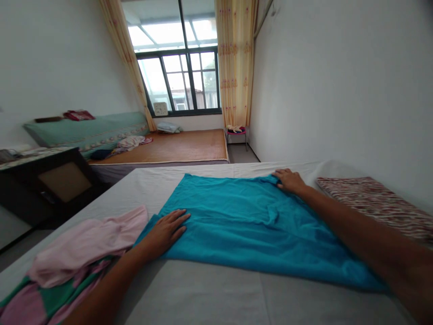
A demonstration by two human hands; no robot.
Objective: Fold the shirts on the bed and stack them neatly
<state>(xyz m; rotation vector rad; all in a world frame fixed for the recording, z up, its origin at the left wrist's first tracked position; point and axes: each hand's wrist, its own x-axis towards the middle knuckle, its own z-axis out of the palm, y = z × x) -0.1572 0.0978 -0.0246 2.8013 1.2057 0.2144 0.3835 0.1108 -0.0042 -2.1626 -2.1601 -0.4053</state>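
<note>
A turquoise cloth garment (223, 203) lies spread on the white sheet (203, 289), partly folded over, with wrinkles near its right side. My left hand (171, 228) rests flat on its left part, fingers stretched out. At the far right corner, my right hand (287, 180) lies on the cloth's edge with the fingers bent over it. Whether those fingertips pinch the fabric cannot be made out. My right forearm passes over the garment's right side and hides part of it.
Pink clothing (88, 246) and a green-and-pink garment (61, 295) lie at the left. A striped folded cloth (375, 198) sits by the right wall. Beyond stand another bed (189, 144), a dark cabinet (64, 176) and a small stool (237, 132).
</note>
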